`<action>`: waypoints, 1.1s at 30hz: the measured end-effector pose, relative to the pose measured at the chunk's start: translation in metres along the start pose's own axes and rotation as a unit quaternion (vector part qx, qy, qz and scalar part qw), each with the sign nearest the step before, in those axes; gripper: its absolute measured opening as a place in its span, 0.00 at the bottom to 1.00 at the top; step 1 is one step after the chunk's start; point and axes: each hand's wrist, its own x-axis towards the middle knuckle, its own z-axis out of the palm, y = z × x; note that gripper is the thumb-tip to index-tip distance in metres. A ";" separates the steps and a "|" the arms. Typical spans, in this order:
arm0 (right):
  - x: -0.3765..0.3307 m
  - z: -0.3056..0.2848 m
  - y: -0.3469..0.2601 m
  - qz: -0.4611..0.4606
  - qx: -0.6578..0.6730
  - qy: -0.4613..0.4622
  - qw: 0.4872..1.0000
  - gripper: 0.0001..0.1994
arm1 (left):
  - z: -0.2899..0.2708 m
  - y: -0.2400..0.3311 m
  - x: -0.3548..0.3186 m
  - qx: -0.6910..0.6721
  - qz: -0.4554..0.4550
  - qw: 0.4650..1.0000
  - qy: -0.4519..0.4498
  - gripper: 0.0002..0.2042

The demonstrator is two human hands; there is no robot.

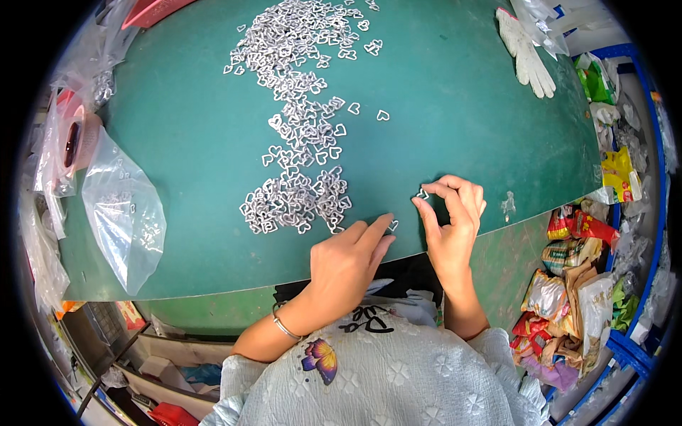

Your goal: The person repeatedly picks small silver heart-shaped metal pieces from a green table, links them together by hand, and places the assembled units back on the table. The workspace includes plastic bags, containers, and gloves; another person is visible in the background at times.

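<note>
Between two right fingers [428, 215] sits one heart-shaped piece [423, 194].

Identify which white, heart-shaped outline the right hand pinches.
The white, heart-shaped outline between thumb and index finger of the right hand; another is by the left hand, most lie on the green tabletop.

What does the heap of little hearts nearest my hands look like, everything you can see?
The near heap is a loose jumble of small, open heart outlines, silvery white, seemingly metal. The pieces overlap at many angles on the green tabletop. At its far side it meets a narrower trail of hearts. Your left hand is by its near right edge; I can't tell whether they touch.
</note>
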 end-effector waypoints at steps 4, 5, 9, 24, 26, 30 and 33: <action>-0.002 0.001 0.003 -0.015 0.010 0.011 1.000 0.12 | 0.006 0.000 0.003 0.017 0.011 1.000 -0.004 0.13; -0.003 0.001 0.003 -0.020 0.010 0.011 1.000 0.12 | 0.006 0.001 0.004 0.015 0.010 1.000 -0.004 0.12; -0.004 -0.001 0.007 -0.023 0.004 0.012 1.000 0.12 | 0.009 -0.001 0.004 -0.003 0.002 1.000 0.006 0.10; -0.002 -0.016 0.001 0.022 -0.014 -0.024 0.999 0.12 | 0.010 -0.003 0.004 -0.003 -0.006 1.000 0.011 0.12; -0.002 -0.011 0.002 0.021 -0.023 -0.034 0.999 0.12 | 0.007 -0.002 0.004 -0.036 -0.027 0.999 0.010 0.11; -0.001 -0.009 0.003 0.012 0.004 -0.028 1.000 0.12 | -0.008 0.005 0.008 -0.197 -0.094 0.976 0.018 0.09; -0.002 -0.007 0.004 0.007 0.020 -0.004 1.000 0.11 | -0.015 -0.004 0.009 -0.463 -0.159 0.872 -0.012 0.08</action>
